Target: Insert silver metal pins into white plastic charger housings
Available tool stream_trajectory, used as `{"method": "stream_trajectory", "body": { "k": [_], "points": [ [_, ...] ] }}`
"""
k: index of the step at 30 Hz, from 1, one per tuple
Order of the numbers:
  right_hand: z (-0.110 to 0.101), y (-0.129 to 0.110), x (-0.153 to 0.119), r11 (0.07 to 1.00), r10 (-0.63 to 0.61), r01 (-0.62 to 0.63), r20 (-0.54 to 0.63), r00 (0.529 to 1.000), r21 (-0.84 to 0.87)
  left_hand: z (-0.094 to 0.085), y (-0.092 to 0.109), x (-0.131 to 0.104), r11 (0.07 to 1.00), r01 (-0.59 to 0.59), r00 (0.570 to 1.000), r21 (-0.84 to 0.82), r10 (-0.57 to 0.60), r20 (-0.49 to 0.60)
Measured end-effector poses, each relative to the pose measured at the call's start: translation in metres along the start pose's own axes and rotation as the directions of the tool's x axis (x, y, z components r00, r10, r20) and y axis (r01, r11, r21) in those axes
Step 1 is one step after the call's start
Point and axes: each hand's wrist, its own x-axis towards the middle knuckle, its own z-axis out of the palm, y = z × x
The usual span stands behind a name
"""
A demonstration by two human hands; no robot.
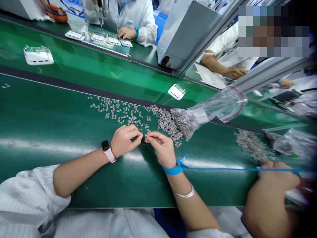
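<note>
Small metal parts (112, 109) lie scattered on the green work surface (49, 129), with a denser pile (167, 124) to their right. A clear plastic bag (187, 120) of the same parts lies open-ended beside the pile. My left hand (126, 139), with a watch at the wrist, pinches at the near edge of the scattered parts; what its fingertips hold is too small to make out. Close against it, my right hand (162, 145), wearing a blue wrist strap (173, 169), has thumb and forefinger closed on a small metal part (146, 136).
Beyond a dark rail, white housings with green boards (39, 55) (176, 92) lie on a green strip. Co-workers' hands (126, 33) are across it. At right are a co-worker's arm (268, 195), another parts pile (252, 145) and a bag (287, 142).
</note>
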Motion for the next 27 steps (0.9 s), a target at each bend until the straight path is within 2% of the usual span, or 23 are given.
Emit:
{"method": "stream_trajectory", "body": {
  "k": [4,7,10,12,14,16,19,22,24,27],
  "points": [
    [0.000,-0.003,-0.002,0.967,-0.156,0.151,-0.005,0.988,-0.207,0.001,-0.001,-0.002,0.992,-0.061,0.997,0.108,0.056,0.043],
    [0.000,0.000,-0.001,0.926,-0.216,0.201,-0.012,0.976,-0.320,0.002,-0.001,-0.004,0.979,-0.111,0.990,0.169,0.095,0.101],
    [-0.001,0.003,0.000,0.894,-0.253,0.233,-0.002,0.968,-0.383,0.002,-0.001,-0.004,0.976,-0.112,0.988,0.184,0.089,0.126],
    [-0.001,0.003,0.000,0.833,-0.331,0.303,0.021,0.943,-0.464,0.002,0.000,-0.004,0.979,-0.103,0.988,0.178,0.079,0.135],
    [0.000,0.002,-0.002,0.721,-0.444,0.404,0.073,0.893,-0.563,0.003,0.001,-0.004,0.982,-0.099,0.986,0.162,0.076,0.147],
    [0.001,0.001,-0.003,0.581,-0.550,0.513,0.159,0.820,-0.632,0.003,0.002,-0.004,0.990,-0.062,0.988,0.128,0.043,0.151],
    [0.001,0.000,-0.004,0.402,-0.650,0.657,0.308,0.695,-0.638,0.004,0.003,-0.002,0.993,0.119,0.981,-0.029,-0.113,0.159],
    [-0.002,-0.001,-0.003,0.265,-0.690,0.759,0.432,0.580,-0.595,0.004,0.003,-0.001,0.920,0.301,0.947,-0.253,-0.257,0.190],
    [-0.005,-0.002,-0.002,0.195,-0.688,0.796,0.499,0.528,-0.573,0.004,0.003,0.000,0.866,0.357,0.932,-0.351,-0.301,0.205],
    [-0.009,-0.005,0.000,0.134,-0.679,0.815,0.547,0.490,-0.564,0.003,0.001,0.002,0.821,0.389,0.920,-0.419,-0.327,0.214]
  ]
}}
